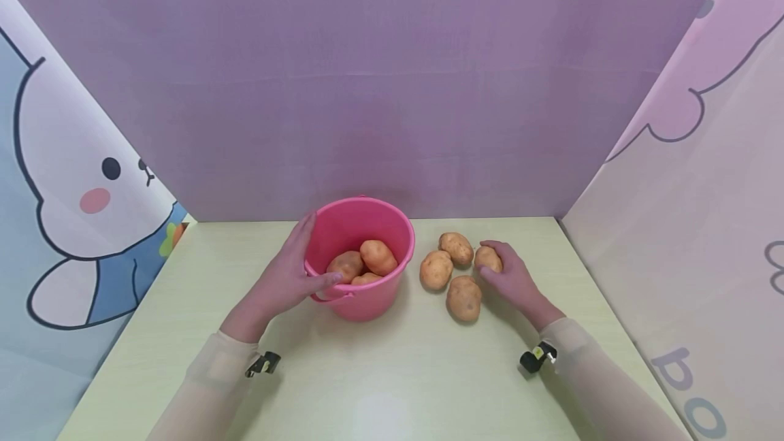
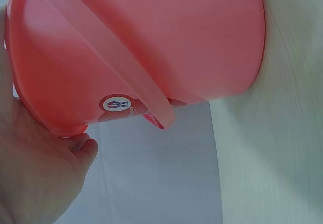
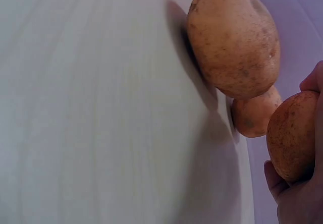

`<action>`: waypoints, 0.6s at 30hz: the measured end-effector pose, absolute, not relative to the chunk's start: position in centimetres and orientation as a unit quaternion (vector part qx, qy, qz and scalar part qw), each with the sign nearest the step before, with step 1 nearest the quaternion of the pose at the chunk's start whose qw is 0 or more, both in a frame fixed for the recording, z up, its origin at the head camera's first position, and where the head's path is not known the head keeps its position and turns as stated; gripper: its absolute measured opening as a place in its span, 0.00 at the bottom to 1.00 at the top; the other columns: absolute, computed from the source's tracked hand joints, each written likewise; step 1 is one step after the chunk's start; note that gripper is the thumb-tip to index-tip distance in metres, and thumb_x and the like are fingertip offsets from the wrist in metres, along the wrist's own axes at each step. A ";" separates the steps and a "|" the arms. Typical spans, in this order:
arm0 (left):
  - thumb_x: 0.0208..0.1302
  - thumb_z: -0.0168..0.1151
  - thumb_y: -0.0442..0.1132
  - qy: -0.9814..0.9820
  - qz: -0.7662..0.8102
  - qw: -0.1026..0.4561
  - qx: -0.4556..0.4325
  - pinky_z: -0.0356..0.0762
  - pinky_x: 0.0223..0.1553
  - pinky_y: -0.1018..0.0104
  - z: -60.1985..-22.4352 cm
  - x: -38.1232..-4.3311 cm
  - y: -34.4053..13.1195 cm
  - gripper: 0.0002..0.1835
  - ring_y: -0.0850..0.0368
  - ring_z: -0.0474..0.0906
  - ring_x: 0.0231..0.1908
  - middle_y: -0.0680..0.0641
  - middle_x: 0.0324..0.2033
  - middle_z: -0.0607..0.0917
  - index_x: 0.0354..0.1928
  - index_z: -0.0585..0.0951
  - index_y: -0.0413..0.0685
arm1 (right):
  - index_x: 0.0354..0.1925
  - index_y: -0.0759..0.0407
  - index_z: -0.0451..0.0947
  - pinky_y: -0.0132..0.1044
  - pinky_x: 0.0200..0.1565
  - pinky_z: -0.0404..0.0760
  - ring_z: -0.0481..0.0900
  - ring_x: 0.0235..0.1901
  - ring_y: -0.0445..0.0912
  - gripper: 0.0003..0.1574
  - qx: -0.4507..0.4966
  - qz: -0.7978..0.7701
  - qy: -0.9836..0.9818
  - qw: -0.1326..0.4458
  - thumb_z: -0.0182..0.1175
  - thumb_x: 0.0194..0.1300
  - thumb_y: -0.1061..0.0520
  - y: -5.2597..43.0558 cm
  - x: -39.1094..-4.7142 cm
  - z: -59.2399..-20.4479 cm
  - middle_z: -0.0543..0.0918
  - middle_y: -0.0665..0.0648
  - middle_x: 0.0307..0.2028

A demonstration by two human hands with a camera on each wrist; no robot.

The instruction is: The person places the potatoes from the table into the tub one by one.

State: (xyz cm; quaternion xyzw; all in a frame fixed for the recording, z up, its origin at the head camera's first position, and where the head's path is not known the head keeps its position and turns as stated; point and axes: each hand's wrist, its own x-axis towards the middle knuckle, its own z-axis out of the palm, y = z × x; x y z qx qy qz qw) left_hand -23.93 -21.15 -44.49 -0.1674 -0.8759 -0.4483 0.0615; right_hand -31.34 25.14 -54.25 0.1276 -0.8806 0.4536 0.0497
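Note:
A pink bucket (image 1: 370,305) stands on the table with three potatoes (image 1: 378,257) showing inside. My left hand (image 1: 278,281) holds it by the left side of the rim, the thumb lying over the front edge. In the left wrist view the bucket's handle (image 2: 108,52) hangs down along the outside wall. To the right of the bucket, my right hand (image 1: 514,281) grips a potato (image 3: 292,135) between thumb and fingers. Three loose potatoes lie just left of that hand: one nearest me (image 1: 464,299), one at the back (image 1: 456,249) and one towards the bucket (image 1: 435,270).
The pale wooden table (image 1: 380,380) ends at a purple backdrop (image 1: 380,87). Printed panels stand on both sides, the left one (image 1: 79,155) with a cartoon animal. A small black camera is strapped to each wrist.

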 end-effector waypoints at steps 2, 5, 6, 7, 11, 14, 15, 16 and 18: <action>0.45 0.79 0.65 -0.877 -0.447 0.062 -0.167 0.82 0.50 0.40 -44.5 -23.9 -21.1 0.66 0.48 0.61 0.70 0.58 0.76 0.54 0.81 0.47 0.70 | 0.69 0.54 0.69 0.56 0.61 0.73 0.74 0.58 0.57 0.35 0.130 0.453 -0.880 0.051 0.65 0.65 0.55 25.1 -31.4 -54.0 0.73 0.61 0.63; 0.45 0.78 0.66 -0.877 -0.445 0.063 -0.167 0.83 0.50 0.41 -44.5 -24.0 -21.1 0.66 0.49 0.61 0.70 0.58 0.76 0.54 0.81 0.47 0.69 | 0.68 0.54 0.69 0.54 0.59 0.74 0.75 0.56 0.56 0.35 0.133 0.453 -0.880 0.053 0.64 0.65 0.56 25.1 -31.4 -53.6 0.74 0.61 0.62; 0.46 0.78 0.65 -0.877 -0.446 0.064 -0.168 0.83 0.50 0.41 -44.5 -24.0 -21.1 0.66 0.49 0.61 0.70 0.57 0.76 0.55 0.81 0.47 0.69 | 0.68 0.54 0.69 0.54 0.58 0.74 0.76 0.55 0.55 0.35 0.134 0.454 -0.879 0.055 0.65 0.65 0.56 25.1 -31.4 -53.4 0.74 0.61 0.61; 0.46 0.78 0.65 -0.877 -0.446 0.065 -0.168 0.83 0.50 0.42 -44.5 -24.0 -21.1 0.65 0.49 0.61 0.70 0.57 0.76 0.55 0.81 0.47 0.69 | 0.68 0.54 0.69 0.54 0.57 0.74 0.76 0.54 0.55 0.35 0.137 0.452 -0.880 0.056 0.64 0.65 0.56 25.1 -31.4 -53.3 0.75 0.60 0.61; 0.47 0.79 0.63 -0.874 -0.449 0.069 -0.175 0.83 0.50 0.42 -44.6 -24.0 -21.2 0.65 0.48 0.62 0.70 0.56 0.76 0.56 0.81 0.48 0.68 | 0.68 0.55 0.69 0.54 0.56 0.75 0.76 0.53 0.54 0.35 0.147 0.447 -0.880 0.063 0.64 0.64 0.58 25.2 -31.5 -52.6 0.75 0.60 0.59; 0.47 0.79 0.63 -0.874 -0.448 0.069 -0.176 0.83 0.50 0.42 -44.6 -24.0 -21.1 0.65 0.48 0.62 0.69 0.56 0.76 0.56 0.81 0.48 0.67 | 0.68 0.55 0.69 0.53 0.56 0.75 0.76 0.53 0.54 0.35 0.153 0.442 -0.881 0.066 0.64 0.64 0.58 25.3 -31.7 -52.2 0.75 0.60 0.59; 0.46 0.79 0.63 -0.874 -0.447 0.069 -0.176 0.83 0.50 0.42 -44.5 -24.0 -21.1 0.65 0.48 0.62 0.69 0.56 0.76 0.56 0.81 0.48 0.67 | 0.69 0.55 0.69 0.54 0.56 0.75 0.75 0.54 0.54 0.35 0.154 0.440 -0.882 0.065 0.64 0.65 0.58 25.3 -31.7 -52.1 0.75 0.60 0.59; 0.46 0.79 0.63 -0.875 -0.447 0.068 -0.175 0.83 0.50 0.41 -44.5 -24.0 -21.1 0.65 0.48 0.62 0.69 0.56 0.76 0.56 0.81 0.47 0.68 | 0.69 0.55 0.69 0.54 0.56 0.75 0.75 0.54 0.54 0.35 0.156 0.439 -0.883 0.064 0.64 0.65 0.57 25.3 -31.8 -52.0 0.75 0.60 0.59; 0.46 0.79 0.64 -0.875 -0.447 0.067 -0.174 0.83 0.50 0.41 -44.5 -24.0 -21.1 0.65 0.48 0.62 0.69 0.56 0.76 0.56 0.81 0.47 0.68 | 0.69 0.55 0.69 0.54 0.56 0.75 0.75 0.54 0.54 0.35 0.156 0.440 -0.882 0.061 0.64 0.65 0.57 25.3 -31.8 -51.8 0.74 0.60 0.60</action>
